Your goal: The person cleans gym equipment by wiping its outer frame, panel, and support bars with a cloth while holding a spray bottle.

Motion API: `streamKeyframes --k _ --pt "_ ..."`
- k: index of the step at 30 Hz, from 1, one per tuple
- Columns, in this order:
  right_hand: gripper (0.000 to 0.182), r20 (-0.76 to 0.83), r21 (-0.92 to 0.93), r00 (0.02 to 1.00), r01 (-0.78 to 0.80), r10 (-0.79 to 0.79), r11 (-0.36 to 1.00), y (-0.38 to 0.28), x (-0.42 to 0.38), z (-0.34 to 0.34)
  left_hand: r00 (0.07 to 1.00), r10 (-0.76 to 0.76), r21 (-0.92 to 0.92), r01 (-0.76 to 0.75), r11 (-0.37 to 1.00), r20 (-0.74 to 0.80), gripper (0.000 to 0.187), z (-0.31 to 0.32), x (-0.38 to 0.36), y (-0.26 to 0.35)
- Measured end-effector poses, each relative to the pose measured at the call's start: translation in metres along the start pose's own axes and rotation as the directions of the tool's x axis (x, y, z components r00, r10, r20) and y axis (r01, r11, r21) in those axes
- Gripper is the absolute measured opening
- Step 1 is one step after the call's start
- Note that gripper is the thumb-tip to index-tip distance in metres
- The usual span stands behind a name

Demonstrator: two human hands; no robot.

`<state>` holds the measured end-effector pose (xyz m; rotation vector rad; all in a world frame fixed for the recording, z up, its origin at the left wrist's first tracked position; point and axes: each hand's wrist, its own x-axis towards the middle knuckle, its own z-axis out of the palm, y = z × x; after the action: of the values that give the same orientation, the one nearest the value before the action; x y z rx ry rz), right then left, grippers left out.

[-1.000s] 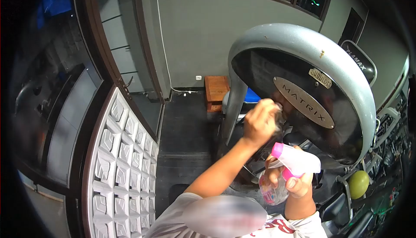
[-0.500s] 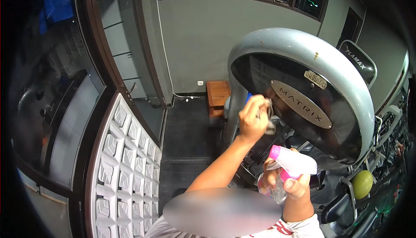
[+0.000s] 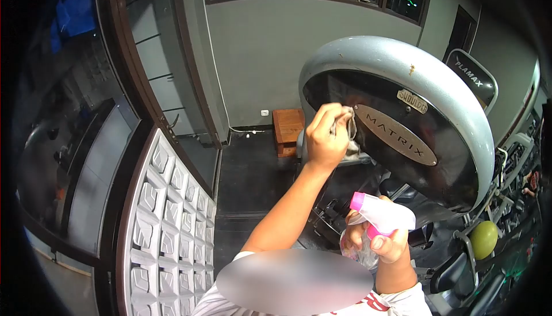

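Note:
My left hand (image 3: pixel 329 138) is raised at the left part of a black oval machine panel (image 3: pixel 379 89), its fingers closed around a crumpled greyish cloth (image 3: pixel 352 135). The cloth hangs down from the fingers, near the left end of the metal MATRIX plate (image 3: pixel 395 135). Lower and to the right, my right hand (image 3: pixel 386 244) grips a clear spray bottle (image 3: pixel 359 253) by its neck. The white and pink spray head (image 3: pixel 388 213) points left, below the panel.
A thick silver frame (image 3: pixel 368 46) rims the panel, which bears a SHOULDER label (image 3: pixel 412 101). Behind stands a wooden box (image 3: pixel 287 129) by the grey wall. White moulded wall panels (image 3: pixel 167 224) rise on the left. A green ball (image 3: pixel 484 240) and gym equipment are at right.
My left hand has moved up and slightly left with the cloth, nearer the corner of the MATRIX plate. My right hand still holds the spray bottle, almost in place.

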<state>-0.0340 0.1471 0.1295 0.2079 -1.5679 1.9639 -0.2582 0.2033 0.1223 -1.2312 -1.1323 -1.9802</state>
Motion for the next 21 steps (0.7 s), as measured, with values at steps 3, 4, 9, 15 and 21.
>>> streamKeyframes --k 3,4,9,15,21 --pt "0.044 0.007 -0.022 1.000 -0.002 0.002 1.000 -0.003 0.001 -0.001 0.995 0.094 0.012 -0.093 0.996 -0.032 0.007 0.009 0.052 0.013" --pt "0.044 0.010 -0.037 1.000 -0.002 0.003 0.999 -0.003 0.001 -0.001 0.996 0.083 -0.012 -0.084 0.996 -0.016 0.008 0.013 0.068 0.018" --pt "0.045 -0.009 -0.006 1.000 -0.001 0.001 1.000 0.007 0.001 -0.002 0.996 0.071 0.009 -0.071 0.997 0.059 0.008 0.002 0.056 0.014" --pt "0.043 0.002 0.008 1.000 -0.019 0.019 1.000 0.007 -0.002 -0.006 0.998 0.057 0.002 -0.057 0.998 0.032 0.010 0.004 0.043 0.019" --pt "0.045 -0.006 0.009 1.000 0.024 -0.024 1.000 0.009 0.002 -0.007 0.991 0.101 0.012 -0.102 0.995 0.084 0.008 0.011 0.080 0.034"
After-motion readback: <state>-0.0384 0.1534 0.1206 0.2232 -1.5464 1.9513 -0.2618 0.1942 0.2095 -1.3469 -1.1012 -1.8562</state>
